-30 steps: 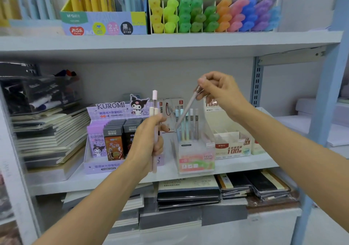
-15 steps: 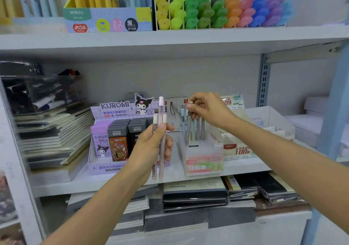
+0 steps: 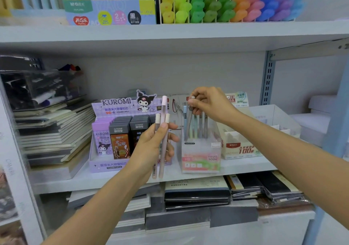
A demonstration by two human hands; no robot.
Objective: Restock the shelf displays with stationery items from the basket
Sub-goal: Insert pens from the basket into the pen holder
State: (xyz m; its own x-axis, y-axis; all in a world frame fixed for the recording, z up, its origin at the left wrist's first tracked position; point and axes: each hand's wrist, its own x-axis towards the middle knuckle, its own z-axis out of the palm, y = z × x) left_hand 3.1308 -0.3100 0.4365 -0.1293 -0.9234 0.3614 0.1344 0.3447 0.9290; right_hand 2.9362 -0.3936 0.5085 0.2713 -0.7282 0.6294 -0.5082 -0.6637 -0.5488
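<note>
Pencils (image 3: 163,112): three slim pastel ones with pale caps stand upright as a bunch in the left hand (image 3: 153,144), in front of the middle shelf (image 3: 113,180); a fourth pencil (image 3: 189,125) leans in the clear display box (image 3: 201,157).
Left hand: fingers and thumb wrap round the bunch at mid-barrel, with both ends free above and below.
Right hand (image 3: 209,105): fingertips pinch the top of the fourth pencil, which is down among those standing in the box. Whether its tip has reached the bottom is hard to tell through the blurred plastic.
Display box: on the middle shelf, between the Kuromi lead carton (image 3: 105,112) and a white carton (image 3: 239,148).
Handling: light, stiff and smooth, so likely to slide within a loose bunch; the tip end looks the fragile part.
Where to hold: probably near the cap with two or three fingertips, one pencil at a time, lowered straight.
Basket: not in view.
</note>
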